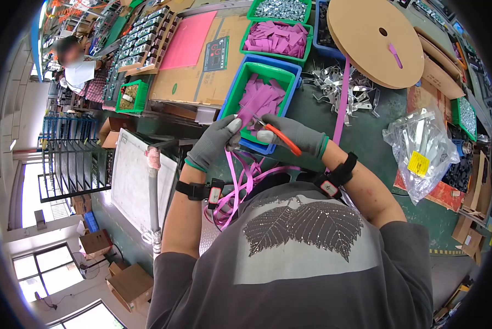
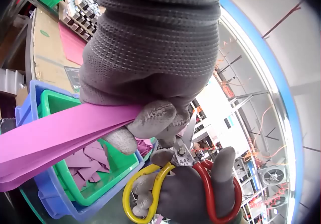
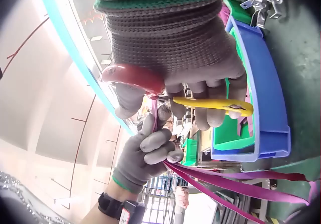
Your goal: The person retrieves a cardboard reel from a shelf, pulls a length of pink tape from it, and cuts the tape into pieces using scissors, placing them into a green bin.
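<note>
My gloved left hand (image 1: 215, 141) grips several layered strands of purple ribbon (image 2: 65, 136), whose long tails hang down toward my lap. In my gloved right hand (image 1: 295, 135) is a pair of scissors (image 2: 181, 156) with one red and one yellow handle. Fingers pass through the handle loops, and the blades point at the left hand's fingertips, close to the ribbon. Both hands are over the near part of a green bin (image 2: 95, 196) set inside a blue bin (image 3: 273, 93). Cut purple pieces (image 1: 265, 96) lie heaped in the green bin.
Another green bin of purple pieces (image 1: 276, 39) stands behind, beyond it a bin of metal parts (image 1: 281, 10). To the right are loose metal brackets (image 1: 339, 90), a cardboard reel (image 1: 375, 41) and a plastic bag (image 1: 424, 153). A person (image 1: 81, 71) is at the far left.
</note>
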`<state>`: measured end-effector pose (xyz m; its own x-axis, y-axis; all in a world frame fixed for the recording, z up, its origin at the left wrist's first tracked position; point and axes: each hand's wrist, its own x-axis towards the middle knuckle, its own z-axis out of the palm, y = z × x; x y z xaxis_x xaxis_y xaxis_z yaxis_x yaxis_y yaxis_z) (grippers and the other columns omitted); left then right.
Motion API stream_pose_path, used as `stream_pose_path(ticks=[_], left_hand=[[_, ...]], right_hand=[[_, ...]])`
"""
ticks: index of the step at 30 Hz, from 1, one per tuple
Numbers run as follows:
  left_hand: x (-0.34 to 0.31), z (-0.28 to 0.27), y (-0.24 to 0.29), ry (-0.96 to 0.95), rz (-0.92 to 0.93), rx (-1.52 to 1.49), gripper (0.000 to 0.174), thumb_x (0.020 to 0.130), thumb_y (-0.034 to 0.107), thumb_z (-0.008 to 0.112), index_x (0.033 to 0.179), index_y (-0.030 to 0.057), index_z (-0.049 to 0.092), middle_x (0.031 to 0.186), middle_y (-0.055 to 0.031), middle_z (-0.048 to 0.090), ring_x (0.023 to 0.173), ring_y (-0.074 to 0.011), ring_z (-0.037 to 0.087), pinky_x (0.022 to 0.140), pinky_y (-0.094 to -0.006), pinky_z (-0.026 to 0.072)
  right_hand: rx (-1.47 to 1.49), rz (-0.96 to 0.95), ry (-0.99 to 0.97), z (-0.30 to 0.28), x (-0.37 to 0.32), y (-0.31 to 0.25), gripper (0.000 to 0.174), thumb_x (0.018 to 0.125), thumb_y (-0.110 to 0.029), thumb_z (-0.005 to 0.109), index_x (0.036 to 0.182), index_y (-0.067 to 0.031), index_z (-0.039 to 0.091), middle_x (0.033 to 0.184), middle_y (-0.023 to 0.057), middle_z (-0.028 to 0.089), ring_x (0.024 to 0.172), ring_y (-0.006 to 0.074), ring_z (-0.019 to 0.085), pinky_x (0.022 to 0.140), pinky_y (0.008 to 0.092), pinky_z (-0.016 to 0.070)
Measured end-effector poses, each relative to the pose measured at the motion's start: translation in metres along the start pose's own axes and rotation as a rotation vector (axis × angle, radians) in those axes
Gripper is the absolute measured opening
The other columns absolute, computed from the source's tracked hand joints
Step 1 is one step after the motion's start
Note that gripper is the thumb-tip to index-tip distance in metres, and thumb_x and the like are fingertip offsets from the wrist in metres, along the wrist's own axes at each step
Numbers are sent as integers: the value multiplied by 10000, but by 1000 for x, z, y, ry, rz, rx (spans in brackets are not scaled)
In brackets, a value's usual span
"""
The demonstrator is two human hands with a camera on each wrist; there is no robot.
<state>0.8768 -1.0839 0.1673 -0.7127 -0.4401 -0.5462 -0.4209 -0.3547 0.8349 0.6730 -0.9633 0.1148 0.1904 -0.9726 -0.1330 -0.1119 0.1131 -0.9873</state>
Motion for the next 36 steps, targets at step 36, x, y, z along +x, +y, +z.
stream_pose_path(ticks=[36], left_hand=[[-45, -36, -22, -10, 17, -7, 360, 997, 357, 502, 1111, 21, 561, 620, 73, 370, 530, -40, 322, 560, -202, 335]], right_hand=[[192, -144, -103, 15, 27, 35, 467, 961, -409, 563, 1221, -26, 496, 1029, 113, 598, 890, 168, 561, 806, 318, 468]])
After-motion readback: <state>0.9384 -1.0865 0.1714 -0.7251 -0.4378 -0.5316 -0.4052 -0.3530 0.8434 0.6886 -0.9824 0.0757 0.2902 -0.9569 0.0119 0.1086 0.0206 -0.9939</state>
